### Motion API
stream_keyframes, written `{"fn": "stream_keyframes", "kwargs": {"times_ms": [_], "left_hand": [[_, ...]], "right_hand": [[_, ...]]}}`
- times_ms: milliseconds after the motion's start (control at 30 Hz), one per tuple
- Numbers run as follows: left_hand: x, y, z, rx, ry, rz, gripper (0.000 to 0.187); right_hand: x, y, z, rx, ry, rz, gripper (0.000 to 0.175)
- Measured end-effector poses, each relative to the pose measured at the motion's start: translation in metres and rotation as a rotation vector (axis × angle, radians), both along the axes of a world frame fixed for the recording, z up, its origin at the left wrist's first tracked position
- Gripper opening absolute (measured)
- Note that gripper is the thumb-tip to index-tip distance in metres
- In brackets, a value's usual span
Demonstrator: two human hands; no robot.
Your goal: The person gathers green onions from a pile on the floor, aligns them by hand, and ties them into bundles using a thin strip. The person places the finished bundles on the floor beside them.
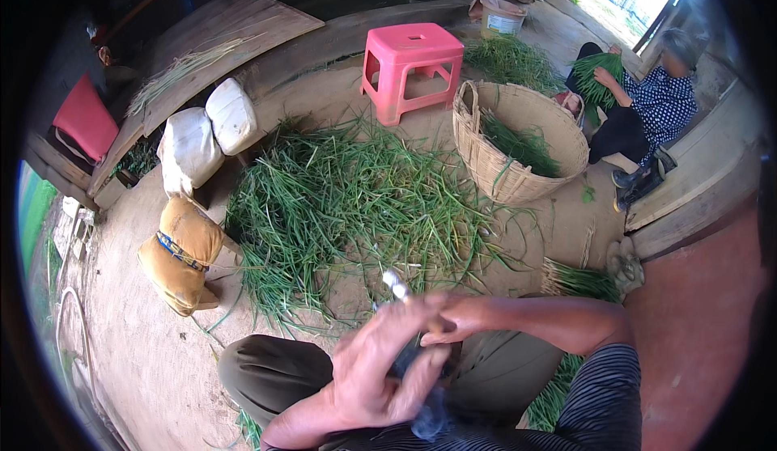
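Observation:
My left hand (376,366) is raised over my lap, blurred, with its fingers around what looks like a cigarette (396,285). The white end of it points up and away from me, and a wisp of smoke (430,414) hangs below the hand. Close behind, my right hand (455,320) reaches in from the right and is partly hidden by the left; whether it grips anything is unclear. Beyond my knees, a wide heap of loose green leafy stalks (364,196) covers the floor. A tidy bundle of stalks (580,280) lies at my right.
A wicker basket (522,141) holds more greens. Behind the heap stands a pink plastic stool (413,66). Cushioned low seats, one yellow (182,257) and one white (194,147), stand left. At right, a seated person (658,96) holds a bunch of greens (600,78).

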State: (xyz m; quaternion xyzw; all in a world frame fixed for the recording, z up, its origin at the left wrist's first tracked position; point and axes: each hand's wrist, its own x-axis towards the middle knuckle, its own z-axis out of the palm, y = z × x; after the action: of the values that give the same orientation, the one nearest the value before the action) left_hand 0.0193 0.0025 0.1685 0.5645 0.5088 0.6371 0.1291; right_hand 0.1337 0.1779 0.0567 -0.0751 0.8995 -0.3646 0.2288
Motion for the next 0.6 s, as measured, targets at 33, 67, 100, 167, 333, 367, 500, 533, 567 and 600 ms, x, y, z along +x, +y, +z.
{"fn": "stream_keyframes", "kwargs": {"times_ms": [33, 67, 100, 167, 333, 367, 500, 533, 567, 600], "left_hand": [[-0.004, 0.017, -0.014, -0.019, 0.028, 0.107, 0.049], [-0.012, 0.028, -0.03, -0.122, 0.094, 0.176, 0.051], [-0.016, 0.036, -0.046, -0.235, 0.074, 0.209, 0.05], [-0.026, 0.051, -0.087, -0.338, 0.092, 0.232, 0.046], [-0.054, 0.073, -0.195, -0.63, -1.311, -0.037, 0.034], [-0.053, 0.071, -0.213, -0.694, -1.438, 0.062, 0.033], [-0.041, 0.07, -0.253, -0.827, -1.268, 0.074, 0.027], [-0.038, 0.071, -0.256, -0.794, -1.24, 0.052, 0.026], [-0.034, 0.072, -0.256, -0.764, -1.218, 0.019, 0.024], [-0.031, 0.075, -0.254, -0.731, -1.194, -0.011, 0.023]], "right_hand": [[-0.001, -0.001, 0.0, 0.029, -0.054, 0.012, 0.029], [-0.001, -0.003, 0.001, 0.058, -0.108, 0.023, 0.029], [-0.002, -0.005, 0.002, 0.096, -0.161, 0.032, 0.029], [-0.002, -0.006, 0.004, 0.101, -0.182, 0.042, 0.029], [-0.002, -0.007, 0.007, 0.117, -0.222, 0.056, 0.032], [-0.002, -0.007, 0.007, 0.11, -0.205, 0.073, 0.033], [-0.003, -0.006, 0.006, 0.176, -0.232, 0.083, 0.04], [-0.002, -0.005, 0.006, 0.163, -0.193, 0.06, 0.037], [-0.001, -0.005, 0.005, 0.167, -0.208, 0.057, 0.036], [-0.002, -0.004, 0.005, 0.181, -0.222, 0.061, 0.036]]}}
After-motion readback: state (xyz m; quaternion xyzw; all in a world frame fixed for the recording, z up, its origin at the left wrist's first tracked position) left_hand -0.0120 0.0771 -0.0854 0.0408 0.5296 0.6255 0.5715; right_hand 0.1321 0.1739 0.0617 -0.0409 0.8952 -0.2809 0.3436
